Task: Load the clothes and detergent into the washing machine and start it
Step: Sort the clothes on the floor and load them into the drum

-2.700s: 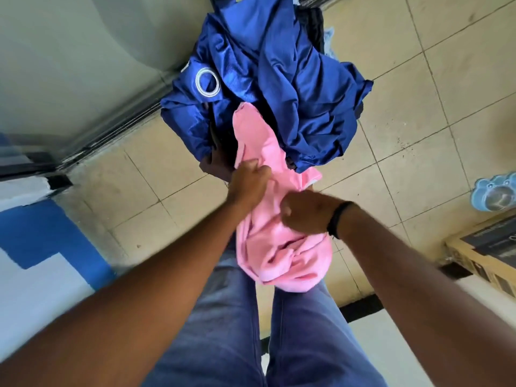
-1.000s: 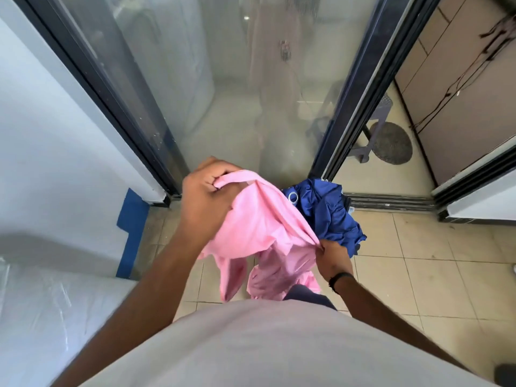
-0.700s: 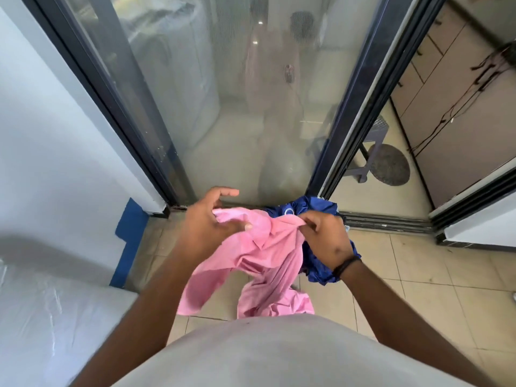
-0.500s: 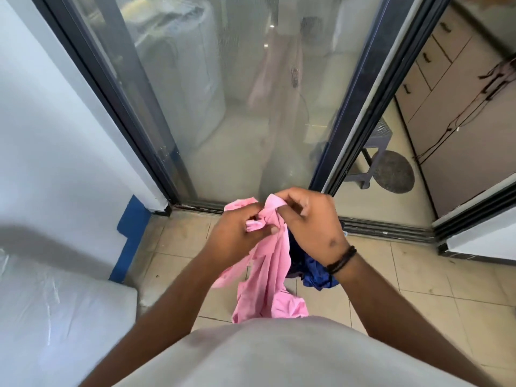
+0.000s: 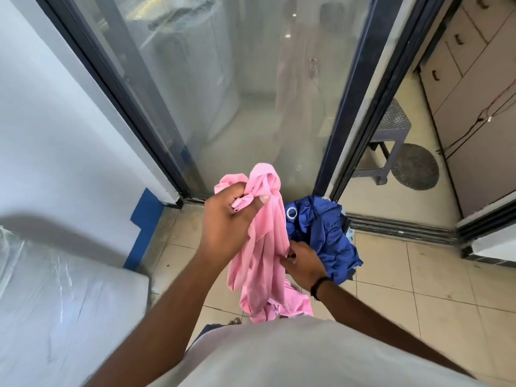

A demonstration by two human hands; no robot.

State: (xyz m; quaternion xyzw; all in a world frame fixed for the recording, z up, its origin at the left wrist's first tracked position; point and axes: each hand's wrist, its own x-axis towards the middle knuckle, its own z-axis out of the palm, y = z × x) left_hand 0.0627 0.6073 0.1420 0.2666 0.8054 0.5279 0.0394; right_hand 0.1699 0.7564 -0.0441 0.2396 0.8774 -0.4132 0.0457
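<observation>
Pink garment in raised left hand

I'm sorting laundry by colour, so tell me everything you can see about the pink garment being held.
The pink garment is a plain, light pink piece of thin, soft-looking cloth, bunched and creased. The left hand grips its gathered top, which sticks up above the fist; the rest hangs in long folds to a crumpled lower end near the person's waist. The right hand touches its right edge lower down. Blue clothes lie behind it on the tiled floor.

A home's tiled balcony; sliding glass door, cupboards beyond.
</observation>
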